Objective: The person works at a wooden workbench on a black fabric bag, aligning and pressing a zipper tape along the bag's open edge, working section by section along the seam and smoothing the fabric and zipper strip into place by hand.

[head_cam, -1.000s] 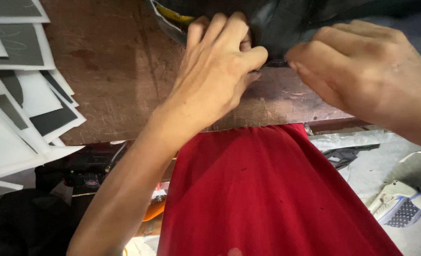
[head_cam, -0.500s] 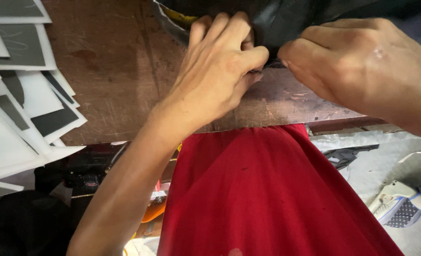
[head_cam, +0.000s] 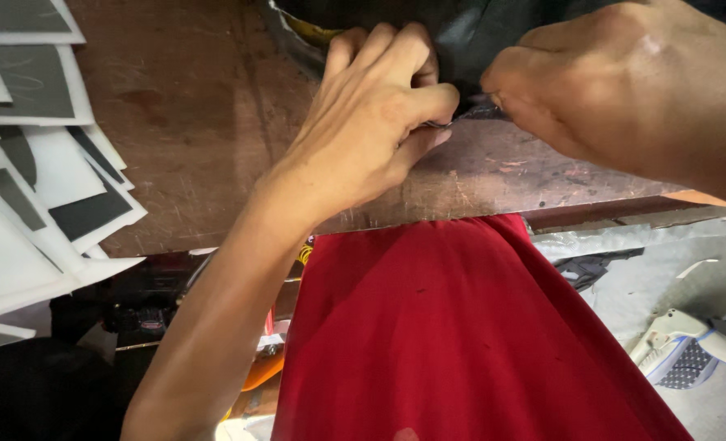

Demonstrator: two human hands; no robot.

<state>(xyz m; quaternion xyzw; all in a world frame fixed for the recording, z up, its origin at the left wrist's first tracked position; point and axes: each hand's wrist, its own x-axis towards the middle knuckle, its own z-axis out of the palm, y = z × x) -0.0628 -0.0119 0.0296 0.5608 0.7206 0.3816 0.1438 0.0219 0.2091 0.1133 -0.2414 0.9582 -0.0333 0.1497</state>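
Hands sit closer to the top edge than a second ago, and the right hand (head_cam: 624, 90) has slid left, so its fingertips now nearly meet those of the left hand (head_cam: 371, 122). The left hand has barely moved. Both are closed in a pinch on the edge of a dark sheet of material (head_cam: 494, 33) at the far side of the brown, scratched worktop (head_cam: 183, 139). Thumb and forefinger of each hand grip the same small dark strip (head_cam: 469, 114) where the fingertips meet. That strip runs roughly left to right, its long axis along the worktop's near edge; most of the sheet is cut off by the frame. Grey and white cards (head_cam: 28, 163) lie fanned at the left, unchanged. A red garment (head_cam: 453, 327) fills the foreground below.
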